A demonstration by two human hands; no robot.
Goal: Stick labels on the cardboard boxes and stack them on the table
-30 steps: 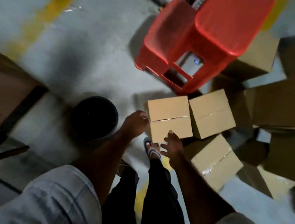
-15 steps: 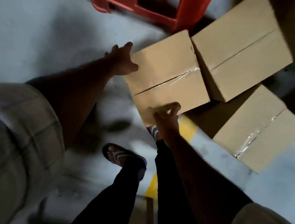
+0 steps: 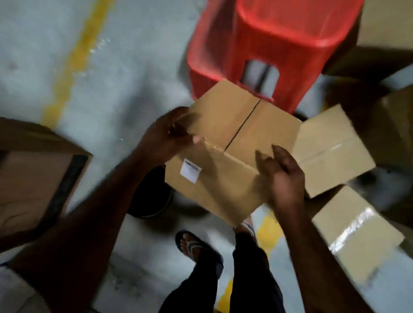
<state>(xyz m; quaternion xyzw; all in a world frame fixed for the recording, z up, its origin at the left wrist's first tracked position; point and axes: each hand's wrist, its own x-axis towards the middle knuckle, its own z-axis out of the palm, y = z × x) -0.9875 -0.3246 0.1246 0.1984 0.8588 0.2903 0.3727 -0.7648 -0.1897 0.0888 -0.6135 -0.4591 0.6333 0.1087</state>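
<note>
A brown cardboard box (image 3: 228,143) hangs in the air above the floor, tilted toward me, with a small white label (image 3: 189,173) stuck on its near face. My left hand (image 3: 165,135) grips its upper left edge, thumb on top. My right hand (image 3: 283,177) lies against its right side with the fingers loosely spread. Two more sealed boxes lie on the floor to the right, one beside the held box (image 3: 334,151), one nearer me with shiny tape (image 3: 357,235).
A red plastic stool (image 3: 271,38) stands just behind the held box. Larger cartons (image 3: 405,122) crowd the right side. A wooden table corner (image 3: 23,179) sits at the left. A black round bin (image 3: 148,196) is under the box. My sandalled feet (image 3: 193,246) stand on grey floor with yellow lines.
The box has come up off the floor between both hands and turned, so its labelled face now faces me. The view has tilted back up, showing the stool and table corner.
</note>
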